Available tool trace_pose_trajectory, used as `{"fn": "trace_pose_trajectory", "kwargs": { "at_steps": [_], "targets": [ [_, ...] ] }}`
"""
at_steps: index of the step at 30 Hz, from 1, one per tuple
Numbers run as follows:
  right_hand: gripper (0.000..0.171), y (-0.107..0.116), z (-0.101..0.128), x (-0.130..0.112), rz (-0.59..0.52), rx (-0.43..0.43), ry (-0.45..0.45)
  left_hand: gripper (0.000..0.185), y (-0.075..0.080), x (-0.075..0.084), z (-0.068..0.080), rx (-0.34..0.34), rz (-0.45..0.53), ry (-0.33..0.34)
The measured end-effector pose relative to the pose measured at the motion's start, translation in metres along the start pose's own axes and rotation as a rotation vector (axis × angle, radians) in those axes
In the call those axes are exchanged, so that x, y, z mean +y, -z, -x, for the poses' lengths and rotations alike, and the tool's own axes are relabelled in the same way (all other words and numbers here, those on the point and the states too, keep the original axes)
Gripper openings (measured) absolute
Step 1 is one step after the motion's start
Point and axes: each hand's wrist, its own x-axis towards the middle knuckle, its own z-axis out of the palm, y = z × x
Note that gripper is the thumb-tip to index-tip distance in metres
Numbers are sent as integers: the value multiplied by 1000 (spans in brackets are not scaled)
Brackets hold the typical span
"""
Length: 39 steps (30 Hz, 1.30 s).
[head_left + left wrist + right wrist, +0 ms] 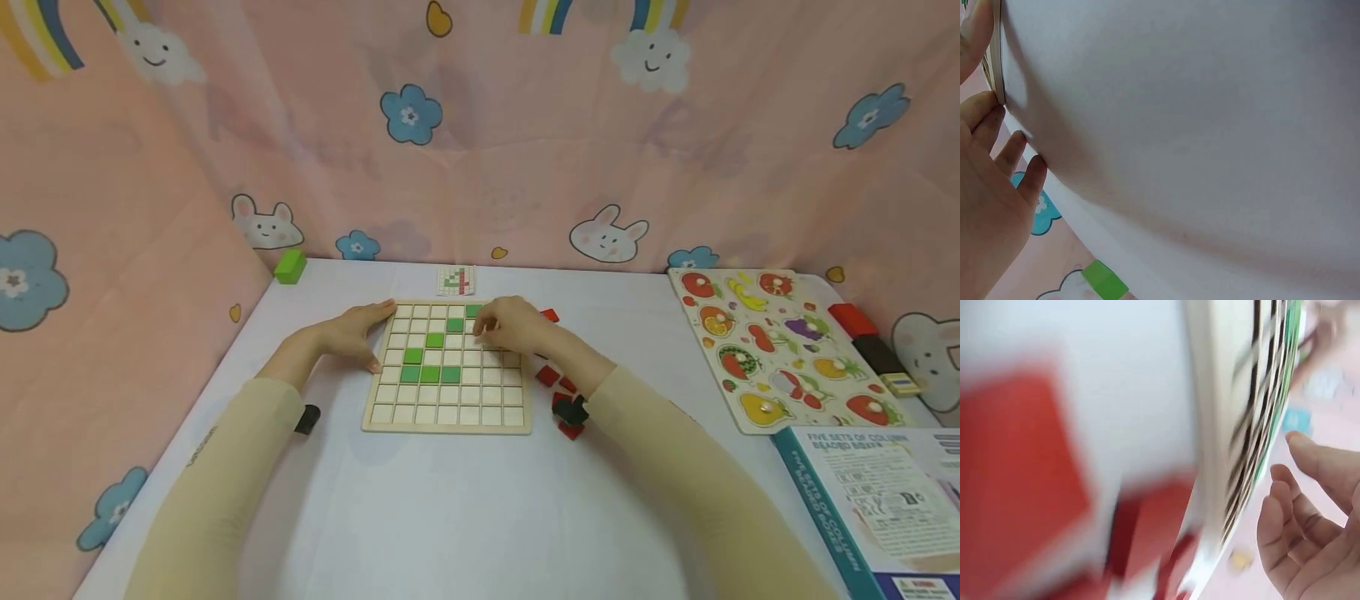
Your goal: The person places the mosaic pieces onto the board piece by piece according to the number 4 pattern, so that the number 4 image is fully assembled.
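Two hands are at the board (447,367), which lies flat on the table (465,500) with most of its square cells showing plain wood and some filled by green tiles (430,374). The left hand (352,333) lies open against the left edge of the board, fingers straight along the frame and thumb at the side, probably to keep the board from sliding. The right hand (510,327) rests over the far right cells with fingers bent down; whether it pinches a tile I cannot tell, because the fingertips are hidden. Just right of this hand, loose red tiles (547,375) lie on the table beside the board. Beyond both hands lies a small pattern card (456,281).
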Motion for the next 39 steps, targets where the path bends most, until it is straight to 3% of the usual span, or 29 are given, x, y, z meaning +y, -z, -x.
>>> {"fn": "trace_pose_trajectory", "kwargs": {
  "at_steps": [4, 8, 13, 18, 24, 30, 34, 39],
  "targets": [
    [21, 23, 6, 31, 2, 80, -117, 113, 0, -1, 0, -3, -2, 3],
    [27, 36, 12, 60, 60, 81, -194, 113, -1, -3, 0, -3, 0, 4],
    [30, 41, 18, 83, 76, 62, -195, 114, -2, -6, -2, 3, 4, 0],
    [23, 41, 19, 91, 56, 88, -190, 114, -2, -5, -2, 2, 6, 1],
    [14, 39, 17, 86, 24, 137, -226, 114, -1, -3, -2, 1, 7, -1],
    [11, 31, 4, 66, -86, 252, -166, 114, 0, -4, -1, -3, 6, 0],
    [12, 25, -7, 45, -167, 232, -151, 114, 0, -5, -1, -3, 1, -4],
    [12, 14, -20, 23, -185, 190, -171, 112, 0, -4, 0, -7, 8, 3]
  ]
}}
